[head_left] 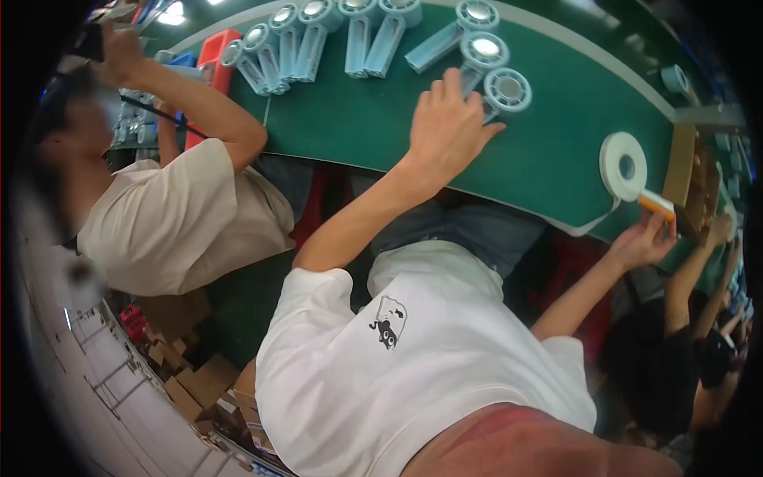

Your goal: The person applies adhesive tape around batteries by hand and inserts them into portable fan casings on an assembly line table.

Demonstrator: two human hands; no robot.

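Note:
My left hand (447, 119) reaches across the green table, fingers curled over the handle of a light-blue handheld fan (507, 91). That handle is mostly hidden under the hand. A second handheld fan (484, 52) lies just beyond, close to my fingertips. To the right, my right hand (645, 238) pinches a small orange-and-white stick-like piece (659, 206) at the table edge; its exact kind is unclear. Right beside this piece stands a roll of white tape (623, 166), its loose end hanging toward the edge.
Several more light-blue fans (316, 40) lie in a row along the far side of the green table (350, 119). A cardboard box (685, 171) stands at the right end, a red bin (213, 67) at the left. Co-workers (183, 215) sit on both sides.

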